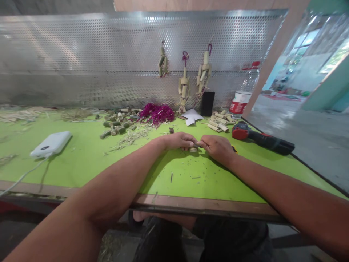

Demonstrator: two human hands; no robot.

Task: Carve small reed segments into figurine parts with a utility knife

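Note:
Both hands meet over the middle of the green tabletop (pixel 163 182). My left hand (pixel 180 141) is closed round a short pale bamboo piece (pixel 193 149), whose end shows under the fingers. Touching it from the right, my right hand (pixel 218 147) is closed on a tool with a thin dark blade; a bit of its yellow and black handle (pixel 234 148) sticks out beside the palm. The fingers hide most of the piece and the blade. Small shavings and dark slivers lie on the green surface in front of the hands.
Behind the hands are purple string (pixel 156 113), cut bamboo pieces (pixel 117 123), a white paper (pixel 192 116) and a black phone (pixel 207 103). Bamboo figures (pixel 184 87) hang on perforated metal. A power tool (pixel 264 141) and plastic bottle (pixel 242 96) stand right, a white power bank (pixel 51 143) left.

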